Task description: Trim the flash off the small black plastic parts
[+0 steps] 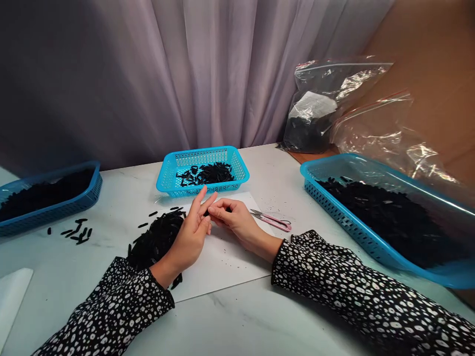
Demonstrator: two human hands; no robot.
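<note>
Over a white sheet (pixel 222 262), my two hands meet at the fingertips around a small black piece (pixel 207 212). My left hand (pixel 193 232) pinches it, index and middle fingers stretched out. The right hand (pixel 233 217) closes its thumb and fingers on the same piece; its exact shape is mostly hidden. A heap of slim black pieces (pixel 154 241) lies beside and partly behind my left hand. Just right of my right hand rest pink-handled thread snips (pixel 272 220). Beyond the hands stands a light blue perforated basket (pixel 168 173) with more black pieces inside.
A large blue basket (pixel 334 220) of black pieces stands at right, another blue basket (pixel 83 199) at left. Several loose black pieces (pixel 78 231) lie near the left basket. Clear zip bags (pixel 313 118) stand at the back right, before a grey curtain (pixel 218 74). Tiny black crumbs dot the sheet.
</note>
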